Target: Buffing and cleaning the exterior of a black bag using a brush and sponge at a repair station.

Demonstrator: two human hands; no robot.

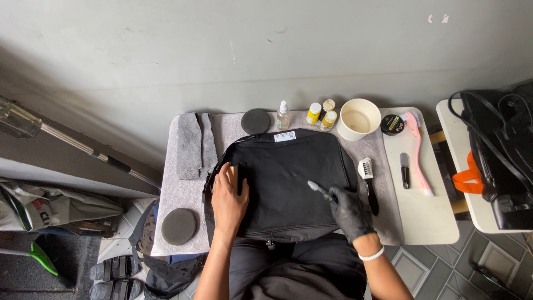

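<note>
- The black bag lies flat at the centre of the frame on a towel-covered table.
- Left hand rests open, palm down, on the bag's left part.
- Gloved right hand is closed around a small grey tool (its tip is on the fabric).
- Risk: a hard stroke could slide the bag toward the near edge.
- The cup and small bottles crowd the upper centre; the white board at right leaves room.

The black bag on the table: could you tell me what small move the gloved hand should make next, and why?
Probably lower the small brush the short way onto the black bag and begin a stroke. The gloved right hand grips it with the head angled over the bag's middle panel, apparently just above the fabric, while the bare left hand lies flat on the bag's left side, steadying it.
</note>
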